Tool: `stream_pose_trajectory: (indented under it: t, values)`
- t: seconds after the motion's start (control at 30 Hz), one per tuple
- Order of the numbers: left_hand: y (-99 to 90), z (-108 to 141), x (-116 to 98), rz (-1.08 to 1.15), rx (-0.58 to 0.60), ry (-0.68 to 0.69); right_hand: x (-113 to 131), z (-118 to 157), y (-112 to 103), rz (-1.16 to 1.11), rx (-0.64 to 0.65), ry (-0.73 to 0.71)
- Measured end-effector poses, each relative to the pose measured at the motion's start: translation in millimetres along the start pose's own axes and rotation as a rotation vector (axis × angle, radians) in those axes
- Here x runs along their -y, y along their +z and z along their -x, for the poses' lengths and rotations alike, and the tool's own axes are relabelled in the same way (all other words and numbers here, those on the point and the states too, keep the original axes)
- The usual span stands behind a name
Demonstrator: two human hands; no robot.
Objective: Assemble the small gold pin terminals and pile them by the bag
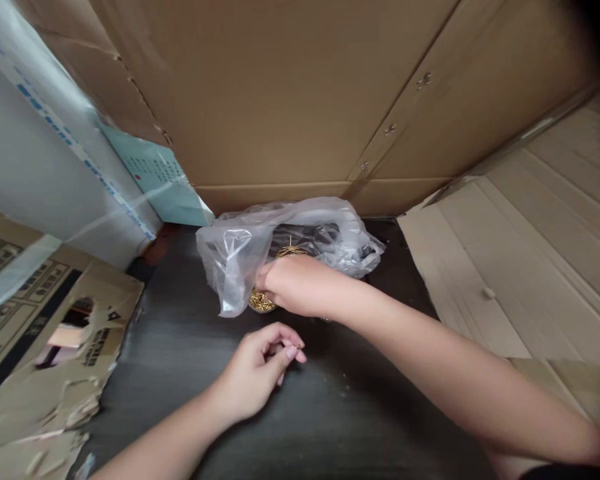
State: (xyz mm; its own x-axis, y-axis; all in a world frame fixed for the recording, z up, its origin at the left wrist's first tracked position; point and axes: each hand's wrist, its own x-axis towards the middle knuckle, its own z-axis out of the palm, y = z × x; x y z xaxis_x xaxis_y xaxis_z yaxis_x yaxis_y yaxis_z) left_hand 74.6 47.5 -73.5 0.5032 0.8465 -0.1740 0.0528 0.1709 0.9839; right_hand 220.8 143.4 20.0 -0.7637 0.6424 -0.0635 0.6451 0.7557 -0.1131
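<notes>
My left hand (265, 360) hovers over the dark tabletop (330, 420), its thumb and forefinger pinched together on a tiny piece too small to name. Farther forward, my right hand (300, 283) dips its curled fingers into a small round dish (263, 309) of short gold-coloured metal pieces (263, 300). Its fingertips are partly hidden, so what they grip cannot be made out. Behind that hand lies a pile of longer thin gold-coloured pins (291, 250), partly covered by the hand. A crumpled clear plastic bag (235, 260) lies spread open around the pins.
A tall cardboard wall (280, 100) closes off the back. Cardboard sheets (480, 267) lean at the right, and a torn printed box (80, 373) stands at the left. A pale blue paper (160, 177) with writing hangs at the back left.
</notes>
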Motion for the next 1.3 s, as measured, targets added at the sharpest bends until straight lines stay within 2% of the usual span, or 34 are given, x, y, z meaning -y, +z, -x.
stream_pose_trajectory:
  t: [0.1,0.27,0.5,0.6,0.73,0.8,0.93,1.0,1.1,1.3]
  values:
    - [-0.8,0,0,-0.041,0.011,-0.006,5,-13,6,0.042,0.039,-0.016]
    - [0.2,2,-2,-0.086,0.033,-0.01,7,-13,12,0.072,0.036,-0.038]
    - [1.0,5,-4,-0.092,0.052,0.019,2,-7,18,0.026,-0.083,-0.036]
    - [-0.5,5,-4,-0.094,0.042,0.032,1,9,19,-0.031,-0.206,0.004]
    - [-2.7,4,-5,-0.103,0.024,0.062,14,51,23,-0.346,-0.687,-0.009]
    - [-3.4,5,-6,-0.113,0.014,0.079,26,74,32,-0.441,-0.838,0.053]
    - [-3.3,7,-9,-0.179,-0.004,0.112,48,106,66,-0.667,-0.919,0.07]
    - [-2.8,7,-10,-0.271,-0.012,0.147,53,113,86,-0.717,-0.948,0.126]
    - [-2.3,8,-11,-0.428,-0.01,0.214,54,117,108,-0.756,-0.96,0.132]
    - [-3.2,10,-11,-0.569,0.018,0.312,49,115,121,-0.768,-0.968,0.152]
